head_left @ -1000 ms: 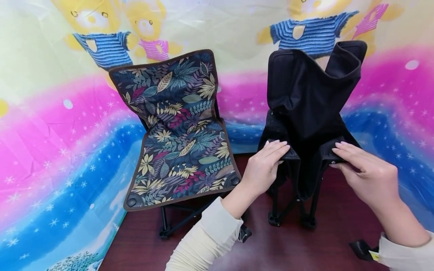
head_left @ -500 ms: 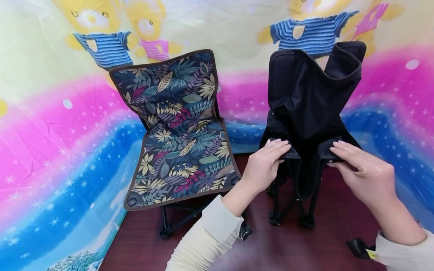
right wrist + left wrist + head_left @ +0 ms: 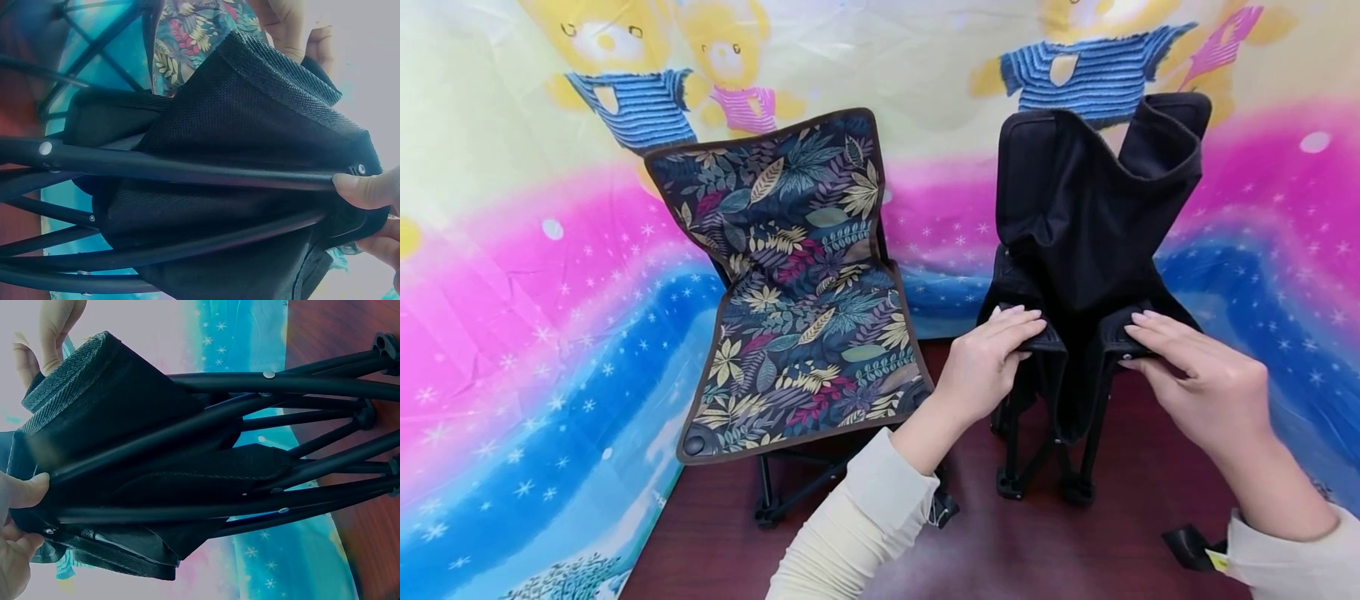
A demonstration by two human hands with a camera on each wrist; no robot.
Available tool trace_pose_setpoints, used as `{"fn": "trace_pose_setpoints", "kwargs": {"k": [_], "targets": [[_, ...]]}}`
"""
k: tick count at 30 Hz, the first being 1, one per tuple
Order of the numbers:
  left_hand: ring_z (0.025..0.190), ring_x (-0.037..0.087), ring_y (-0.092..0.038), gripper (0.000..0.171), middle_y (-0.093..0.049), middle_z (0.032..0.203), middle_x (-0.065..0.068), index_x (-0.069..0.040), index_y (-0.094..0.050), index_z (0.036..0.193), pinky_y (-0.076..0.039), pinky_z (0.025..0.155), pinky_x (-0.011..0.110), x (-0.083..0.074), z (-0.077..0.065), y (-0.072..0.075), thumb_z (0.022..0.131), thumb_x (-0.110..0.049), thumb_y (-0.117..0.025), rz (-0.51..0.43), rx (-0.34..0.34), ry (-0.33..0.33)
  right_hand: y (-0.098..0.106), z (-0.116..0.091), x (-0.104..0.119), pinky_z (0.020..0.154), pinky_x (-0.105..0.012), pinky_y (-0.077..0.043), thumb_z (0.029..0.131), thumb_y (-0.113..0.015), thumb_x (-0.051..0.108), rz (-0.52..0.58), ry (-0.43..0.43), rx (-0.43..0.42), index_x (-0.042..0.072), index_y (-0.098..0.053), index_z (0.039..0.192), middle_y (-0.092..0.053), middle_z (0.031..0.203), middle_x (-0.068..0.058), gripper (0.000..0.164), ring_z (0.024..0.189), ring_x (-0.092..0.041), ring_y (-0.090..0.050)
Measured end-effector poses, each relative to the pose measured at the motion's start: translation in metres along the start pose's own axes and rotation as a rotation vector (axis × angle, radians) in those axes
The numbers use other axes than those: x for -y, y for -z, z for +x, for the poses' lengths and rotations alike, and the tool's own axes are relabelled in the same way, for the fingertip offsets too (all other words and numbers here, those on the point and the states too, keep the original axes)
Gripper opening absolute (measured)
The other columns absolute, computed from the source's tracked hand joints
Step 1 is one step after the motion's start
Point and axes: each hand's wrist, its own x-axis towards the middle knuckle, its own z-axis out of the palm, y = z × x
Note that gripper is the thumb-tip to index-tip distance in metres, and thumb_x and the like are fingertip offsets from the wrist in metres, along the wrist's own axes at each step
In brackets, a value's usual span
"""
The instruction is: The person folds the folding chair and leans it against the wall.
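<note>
A black folding chair (image 3: 1090, 225) stands at the right in the head view, its seat fabric sagging in a deep fold between the front corners. My left hand (image 3: 988, 362) grips the left front seat corner, fingers over the top and thumb below. At the opposite corner my right hand (image 3: 1210, 379) holds on the same way. In the left wrist view the thumb (image 3: 28, 490) lies by the end of a black metal leg tube (image 3: 150, 440). The right wrist view shows the other thumb (image 3: 359, 189) against a tube (image 3: 206, 172) near a rivet.
A second folding chair (image 3: 797, 333) with leaf-patterned fabric stands spread to the left. Both are on a dark red wooden surface (image 3: 970, 542). A cartoon-bear backdrop (image 3: 925, 75) rises close behind. A black strap (image 3: 1187, 547) lies by the right sleeve.
My right hand has shifted slightly left with its seat corner, so the gap between the two front corners is a little narrower. The patterned chair stays in place.
</note>
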Motion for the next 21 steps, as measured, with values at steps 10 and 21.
{"fn": "trace_pose_setpoints", "kwargs": {"k": [10,21], "targets": [[0.111,0.013,-0.045,0.031,-0.056,0.113,0.005,-0.006,-0.061,0.108,-0.023,0.098,0.019,-0.0002,0.0004,0.0012,0.078,-0.001,-0.06,-0.002,0.005,0.007,-0.0023,0.0028,0.0004,0.086,-0.006,-0.03,0.084,-0.05,0.043,0.031,0.012,-0.007,0.0,-0.069,0.088,-0.063,0.092,-0.015,0.047,0.102,0.002,-0.048],[0.111,0.013,-0.046,0.03,-0.057,0.112,0.004,-0.005,-0.061,0.108,-0.024,0.098,0.02,-0.0018,0.0026,-0.0003,0.078,-0.001,-0.061,-0.01,-0.011,0.003,-0.0008,0.0046,0.0001,0.086,-0.007,-0.031,0.082,-0.05,0.045,0.057,0.0,0.001,-0.001,-0.068,0.088,-0.063,0.092,-0.016,0.05,0.102,0.004,-0.048]]}}
